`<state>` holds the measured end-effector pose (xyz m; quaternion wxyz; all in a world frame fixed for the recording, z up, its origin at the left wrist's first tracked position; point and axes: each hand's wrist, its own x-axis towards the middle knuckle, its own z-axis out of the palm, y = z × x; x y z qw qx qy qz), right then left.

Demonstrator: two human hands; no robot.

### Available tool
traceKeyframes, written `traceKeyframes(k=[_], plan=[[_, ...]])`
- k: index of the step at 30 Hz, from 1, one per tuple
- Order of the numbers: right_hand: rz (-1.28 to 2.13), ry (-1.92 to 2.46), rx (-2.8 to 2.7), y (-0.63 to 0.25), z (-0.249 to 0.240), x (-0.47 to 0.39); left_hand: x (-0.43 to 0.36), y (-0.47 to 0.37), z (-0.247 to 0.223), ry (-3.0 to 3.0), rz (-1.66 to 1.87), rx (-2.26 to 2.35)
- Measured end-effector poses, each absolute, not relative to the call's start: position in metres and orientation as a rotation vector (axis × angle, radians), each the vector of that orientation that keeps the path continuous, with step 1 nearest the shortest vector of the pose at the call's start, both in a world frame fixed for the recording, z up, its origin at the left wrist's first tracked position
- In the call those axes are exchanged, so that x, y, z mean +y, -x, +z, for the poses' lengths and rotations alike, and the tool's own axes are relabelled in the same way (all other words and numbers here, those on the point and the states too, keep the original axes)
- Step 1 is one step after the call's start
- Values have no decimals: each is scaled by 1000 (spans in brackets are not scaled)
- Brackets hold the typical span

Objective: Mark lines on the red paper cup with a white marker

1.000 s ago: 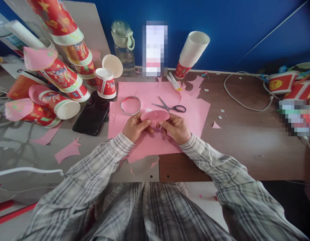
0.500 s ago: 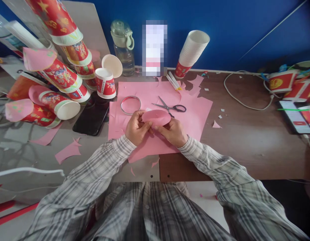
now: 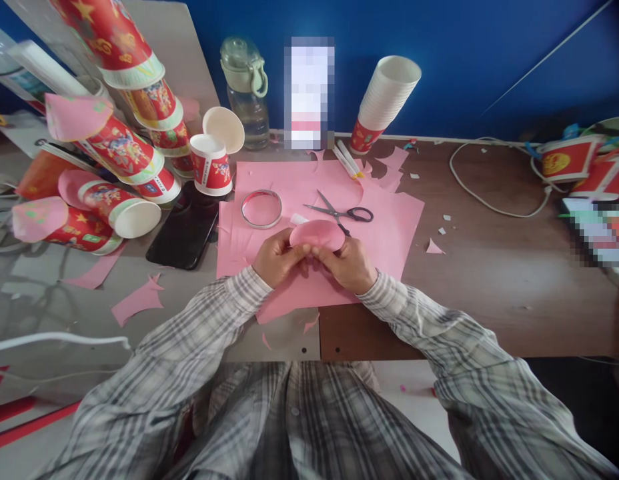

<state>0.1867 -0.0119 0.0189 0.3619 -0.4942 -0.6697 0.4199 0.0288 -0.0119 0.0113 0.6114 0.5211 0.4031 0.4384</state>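
Left hand [image 3: 279, 259] and right hand [image 3: 350, 265] pinch the near edge of the disc [image 3: 317, 233] (probably light, bendy, easily creased), seemingly the best hold.

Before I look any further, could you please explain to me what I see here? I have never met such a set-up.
There is no machine: you see a person's bare left hand and right hand, in checked sleeves. The view comes from one camera worn on the head, looking forward and down. Both hands hold a rounded piece of pink paper. Below, pink sheets lie on the table, with what looks like a tape roll and open scissors on top. To the left are a black phone and decorated paper cups; at the back stand a bottle and a stack of paper cups.
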Motion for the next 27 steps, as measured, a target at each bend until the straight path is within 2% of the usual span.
traceKeyframes(k=[6,27], plan=[[987,1353,-1681,-187,18,-10,-15,-32,10,-1202,1045,1006],[1038,1312,-1554,-191,15,-7,-19,-32,7,-1356,893,1040]])
